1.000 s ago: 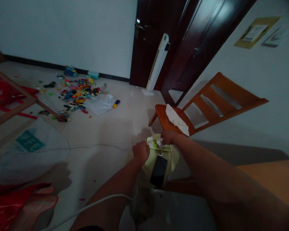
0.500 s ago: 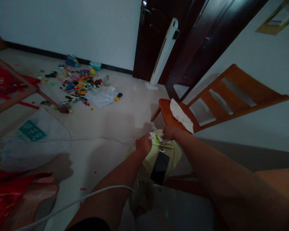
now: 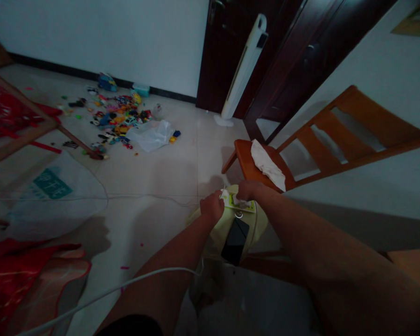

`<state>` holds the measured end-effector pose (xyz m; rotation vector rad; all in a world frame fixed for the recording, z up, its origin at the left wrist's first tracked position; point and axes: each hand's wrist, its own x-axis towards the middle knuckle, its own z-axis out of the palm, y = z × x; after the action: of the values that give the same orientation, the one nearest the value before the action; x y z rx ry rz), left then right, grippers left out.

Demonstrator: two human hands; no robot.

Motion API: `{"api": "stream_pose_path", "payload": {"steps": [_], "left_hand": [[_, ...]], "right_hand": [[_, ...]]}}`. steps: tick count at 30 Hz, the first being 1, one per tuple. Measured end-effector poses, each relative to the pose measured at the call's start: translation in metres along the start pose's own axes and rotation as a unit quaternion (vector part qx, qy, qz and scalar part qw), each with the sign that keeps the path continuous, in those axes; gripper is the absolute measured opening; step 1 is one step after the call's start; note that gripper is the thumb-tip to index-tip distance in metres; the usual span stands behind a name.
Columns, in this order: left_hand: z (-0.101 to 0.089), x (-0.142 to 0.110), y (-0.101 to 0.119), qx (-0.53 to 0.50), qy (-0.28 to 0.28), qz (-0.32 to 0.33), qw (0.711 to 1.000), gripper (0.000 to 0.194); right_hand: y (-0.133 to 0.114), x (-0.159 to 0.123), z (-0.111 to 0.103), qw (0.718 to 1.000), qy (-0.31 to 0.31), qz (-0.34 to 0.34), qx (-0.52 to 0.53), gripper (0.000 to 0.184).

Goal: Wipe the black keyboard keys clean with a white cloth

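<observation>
A white and green power strip [image 3: 252, 207] lies on a round, pale yellow stool top [image 3: 217, 233]. My left hand [image 3: 213, 206] is closed around the strip's left end. Against the strip's upper face, my right hand [image 3: 248, 189] pinches a crumpled white tissue or cloth [image 3: 241, 201]; its fingertips are partly hidden. A dark-screened phone [image 3: 235, 240] with a ring on its end rests on the stool, just below the strip.
An orange wooden chair [image 3: 243, 156] with a white cloth [image 3: 268, 164] on its seat stands beyond my right hand. Toys [image 3: 121, 119] and plastic bags [image 3: 152, 135] lie on the floor at left. A white cable [image 3: 133, 282] crosses my left forearm.
The view has shifted slightly, so the room sits a little farther right and higher. My hands stay at the power strip, the right one still pressing the white tissue or cloth there.
</observation>
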<state>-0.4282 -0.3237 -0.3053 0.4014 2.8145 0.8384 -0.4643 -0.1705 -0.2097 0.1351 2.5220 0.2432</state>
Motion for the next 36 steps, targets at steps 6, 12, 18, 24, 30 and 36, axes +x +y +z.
{"api": "stream_pose_path", "payload": {"steps": [6,12,18,24,30,36], "left_hand": [[0.0,0.0,-0.001,-0.003,-0.003,0.001,1.0,0.041],[-0.001,-0.001,-0.001,-0.007,-0.005,0.005,1.0,0.041],[-0.001,-0.001,-0.001,-0.005,-0.014,0.005,1.0,0.042],[0.0,-0.002,0.0,-0.002,-0.012,0.003,1.0,0.041],[0.0,-0.002,0.002,-0.002,-0.006,0.003,1.0,0.039],[-0.001,-0.001,0.002,0.007,-0.006,0.002,1.0,0.04]], "right_hand": [[-0.002,-0.003,0.0,1.0,0.005,0.013,0.003,0.054],[-0.004,-0.004,0.001,1.0,0.008,0.013,0.007,0.047],[-0.008,-0.013,-0.002,1.0,0.021,-0.011,0.006,0.036],[-0.011,-0.025,0.002,0.999,0.044,-0.012,-0.009,0.044],[-0.006,-0.028,0.01,0.998,0.055,-0.039,-0.004,0.056],[-0.002,-0.022,0.012,0.995,0.076,-0.068,0.01,0.041]]}}
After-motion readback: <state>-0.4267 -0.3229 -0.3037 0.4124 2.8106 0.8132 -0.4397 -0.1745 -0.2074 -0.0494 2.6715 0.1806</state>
